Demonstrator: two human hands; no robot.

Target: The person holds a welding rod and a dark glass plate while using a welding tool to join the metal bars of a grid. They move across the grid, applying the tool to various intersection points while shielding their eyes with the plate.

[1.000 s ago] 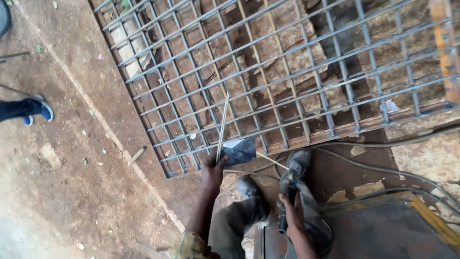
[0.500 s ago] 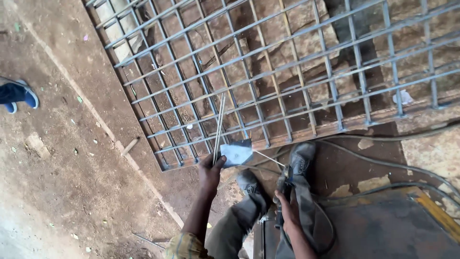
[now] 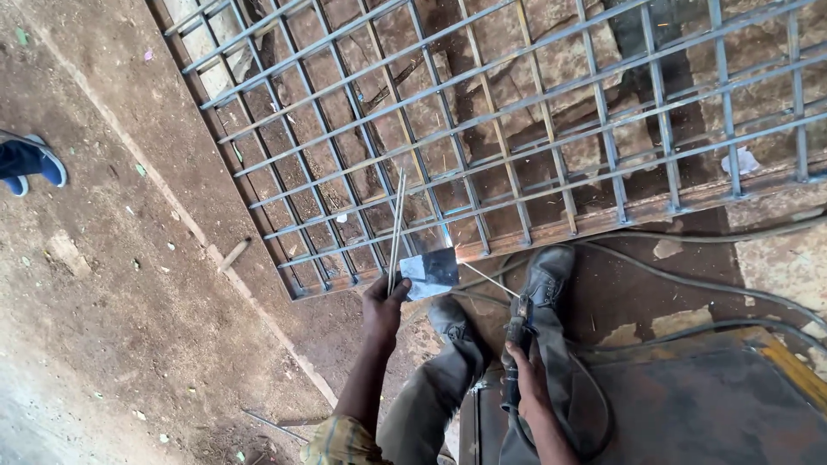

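The fingers point(image 3: 389, 293) of the left hand point(image 3: 383, 303) are clenched around a thin bundle of welding rods point(image 3: 396, 226) and a small dark shield plate point(image 3: 430, 272). The rods stand almost straight away from the person, long axis running from the hand up across the metal grid point(image 3: 517, 112), free ends pointing to the far side and leaning slightly right. The plate sits just right of the thumb, tilted, its pale lower corner towards the wrist.

Far to the left, a blue shoe point(image 3: 36, 162) of another person rests on the dirt floor point(image 3: 112, 327), well apart from the work. A short stick-like piece point(image 3: 234, 254) lies on the floor near the grid's left corner.

Right of the plate, a single welding rod point(image 3: 488, 279) slants from lower right to upper left, its tip at the grid's near frame bar where a small bright spot shows. It is fixed in the electrode holder point(image 3: 517, 336), which the right hand point(image 3: 527, 379) grips closed, fingers wrapped about the handle. A cable point(image 3: 594, 405) loops from the holder by the right leg. The person's two dark boots, the left boot point(image 3: 448, 317) and the right boot point(image 3: 544, 274), point towards the grid, either side of the holder. Further cables point(image 3: 732, 297) trail off right over a rusty steel sheet point(image 3: 689, 413).
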